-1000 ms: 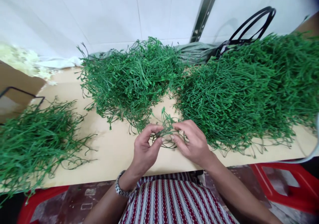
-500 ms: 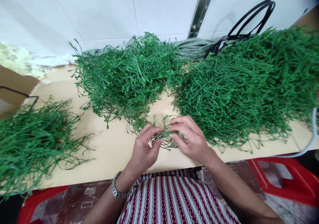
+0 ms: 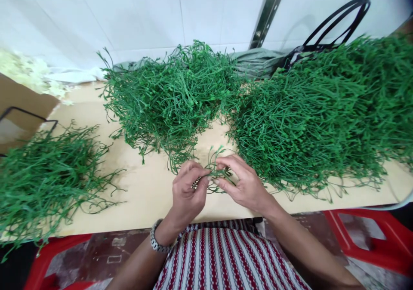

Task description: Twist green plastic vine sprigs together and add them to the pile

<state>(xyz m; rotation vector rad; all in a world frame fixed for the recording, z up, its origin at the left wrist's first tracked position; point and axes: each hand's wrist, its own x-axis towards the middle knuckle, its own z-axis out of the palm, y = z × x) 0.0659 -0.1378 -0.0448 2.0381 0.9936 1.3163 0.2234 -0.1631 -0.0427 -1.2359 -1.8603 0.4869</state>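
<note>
Between my hands is a small green artificial sprig (image 3: 215, 169) with thin curled stems, above the table's front edge. My left hand (image 3: 191, 189) pinches its stems between thumb and index finger. From the right, my right hand (image 3: 242, 181) has thumb and fingertips closed on the same sprig, close to the left fingertips. Parts of the stems are hidden behind the fingers. A heap of green sprigs (image 3: 174, 94) lies behind my hands, and a larger heap (image 3: 309, 122) spreads to the right.
Another green heap (image 3: 54, 178) lies at the left of the table (image 3: 145, 199). Behind it are a cardboard box (image 3: 26, 105) and pale yellow flowers (image 3: 32, 72). A black-handled bag (image 3: 306, 51) rests by the wall. Red stools (image 3: 364, 238) stand below the table.
The view has shifted slightly, so the heaps appear further right. My fingertips have drawn closer together on the sprig, the right hand moving toward the left.
</note>
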